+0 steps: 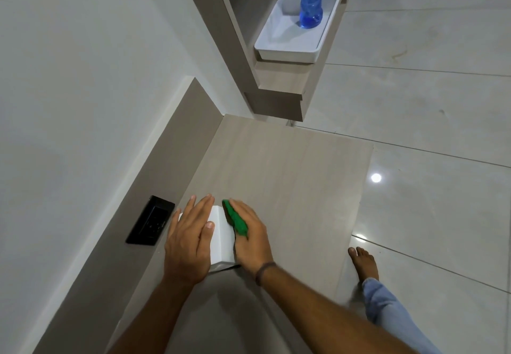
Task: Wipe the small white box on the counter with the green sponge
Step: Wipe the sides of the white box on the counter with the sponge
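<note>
A: The right hand [253, 239] presses the sponge [235, 221] flat against the right side of the box [221, 239], fingers closed over it. The left hand [190, 240] lies spread on top of the box, steadying rather than gripping.

B: Where does the box sit?

A: On the tabletop [276, 165], near the wall and just beside the black socket [150, 220].

B: Risks?

A: A hard sideways push could slide or tip the box towards the socket if the left hand eases off. The sponge looks thin, so it might fold and slip out.
</note>
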